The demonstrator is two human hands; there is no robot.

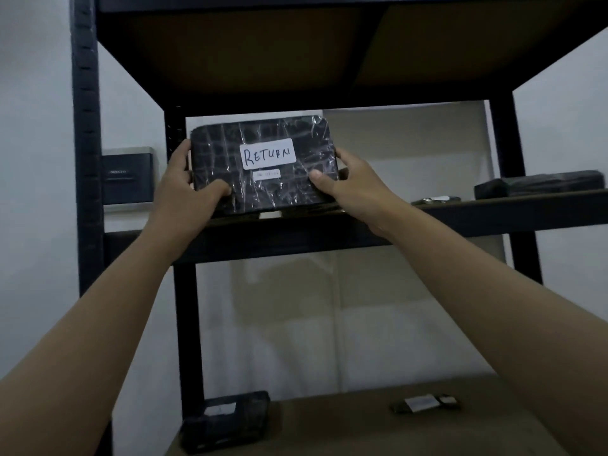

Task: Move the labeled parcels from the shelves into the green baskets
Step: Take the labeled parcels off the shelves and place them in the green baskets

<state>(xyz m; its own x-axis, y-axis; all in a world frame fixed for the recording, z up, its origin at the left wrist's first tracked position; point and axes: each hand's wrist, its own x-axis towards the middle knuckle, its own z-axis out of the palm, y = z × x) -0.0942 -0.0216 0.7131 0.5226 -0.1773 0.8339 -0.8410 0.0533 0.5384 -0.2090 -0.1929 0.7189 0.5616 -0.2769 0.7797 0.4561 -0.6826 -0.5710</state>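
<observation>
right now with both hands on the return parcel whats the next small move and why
Probably lift the RETURN parcel slightly and draw it toward you off the shelf. The left hand and right hand already grip its two ends, and its lower edge seems to sit at the shelf's front edge. No green basket is in view.

A tall black metal shelving unit stands against a plain white wall, its brown boards sitting in dark frames. The light is dim and greyish, leaving the underside of the top board in deep shadow. A dark wall-mounted box hangs left of the uprights.
</observation>
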